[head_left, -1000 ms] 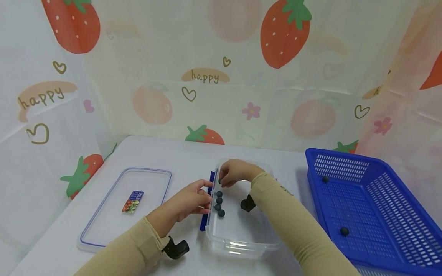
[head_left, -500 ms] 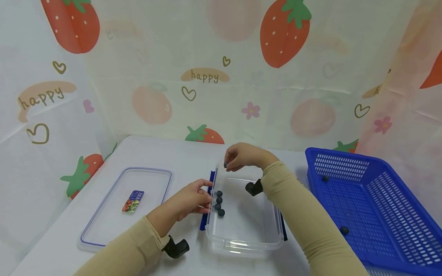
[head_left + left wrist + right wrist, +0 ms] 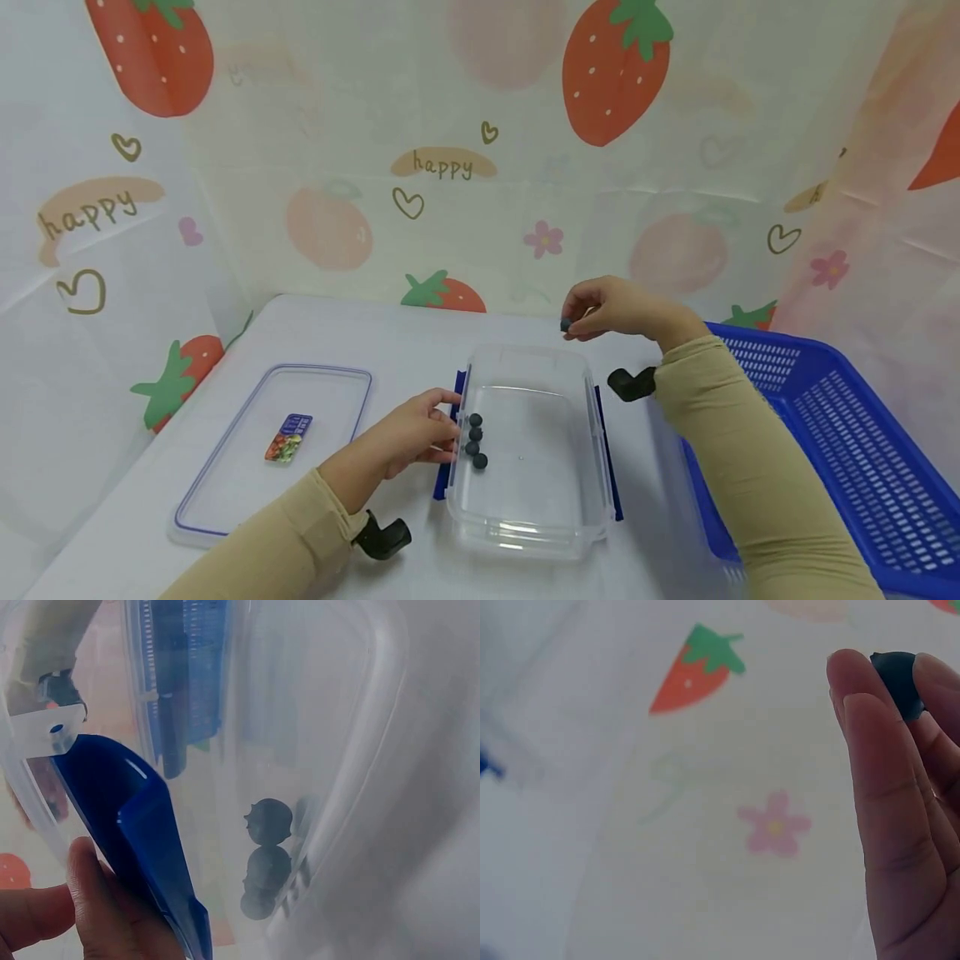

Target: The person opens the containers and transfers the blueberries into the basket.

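Head view is showing the left hand (image 3: 412,437) nearest, its loosely spread fingers touching the blue latch (image 3: 447,479) along the left side of a clear box (image 3: 540,492) and gripping nothing that shows. The box is standing with its long axis running near to far. Inside, four dark berries (image 3: 480,461) are lying by the left wall in a slightly crooked row, running the same way. Off to the right, a blue basket (image 3: 832,400) is standing apart, partly hidden by the right sleeve (image 3: 765,467). Farther out, the right hand (image 3: 618,307) is pinching a single berry (image 3: 566,325) above or just beyond the box's far edge; which of these, I cannot tell. Since moments ago it has been swinging rightward from the far left corner, so this berry is, I judge, already free of the row. Being round, it is showing no long axis; in the right wrist view its small crown (image 3: 876,658) seems to be pointing up and left.
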`<state>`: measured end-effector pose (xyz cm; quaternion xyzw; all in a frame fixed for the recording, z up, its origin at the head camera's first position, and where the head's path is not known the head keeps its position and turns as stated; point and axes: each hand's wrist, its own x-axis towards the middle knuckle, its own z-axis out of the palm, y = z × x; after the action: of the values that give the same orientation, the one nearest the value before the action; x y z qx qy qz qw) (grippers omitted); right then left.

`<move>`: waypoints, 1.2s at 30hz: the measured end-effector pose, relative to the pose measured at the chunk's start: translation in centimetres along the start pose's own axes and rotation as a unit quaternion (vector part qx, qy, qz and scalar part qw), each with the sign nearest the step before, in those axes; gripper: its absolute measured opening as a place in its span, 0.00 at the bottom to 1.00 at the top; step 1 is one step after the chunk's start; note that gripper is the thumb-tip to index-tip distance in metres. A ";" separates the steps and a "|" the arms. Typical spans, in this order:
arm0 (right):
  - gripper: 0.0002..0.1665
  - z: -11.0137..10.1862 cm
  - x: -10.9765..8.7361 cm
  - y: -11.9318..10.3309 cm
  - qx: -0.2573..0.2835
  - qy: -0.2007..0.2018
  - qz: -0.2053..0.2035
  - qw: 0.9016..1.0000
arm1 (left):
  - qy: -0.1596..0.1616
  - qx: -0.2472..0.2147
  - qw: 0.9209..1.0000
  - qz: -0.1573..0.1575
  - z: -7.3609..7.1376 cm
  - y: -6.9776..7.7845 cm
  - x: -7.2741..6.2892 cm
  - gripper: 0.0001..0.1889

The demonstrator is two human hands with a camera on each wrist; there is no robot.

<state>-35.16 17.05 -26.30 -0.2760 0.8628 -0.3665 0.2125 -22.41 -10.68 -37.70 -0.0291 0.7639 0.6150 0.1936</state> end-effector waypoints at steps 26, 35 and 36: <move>0.13 -7.6 -11.2 12.6 0.109 0.086 0.099 0.985 | 0.006 0.000 1.000 0.000 0.1 0.0 0.1 0.26; 0.12 -7.2 -11.8 15.3 0.099 0.057 0.156 0.981 | 0.007 -0.001 1.000 0.002 0.1 -0.2 0.4 0.26; 0.12 -7.1 -11.9 15.4 0.096 0.056 0.158 0.981 | 0.007 -0.001 1.000 0.003 0.1 -0.3 0.4 0.26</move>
<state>-35.16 37.18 -31.35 -0.0935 0.8670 -0.4240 0.2445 -22.68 -10.53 -38.10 -0.0315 0.7649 0.6158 0.1863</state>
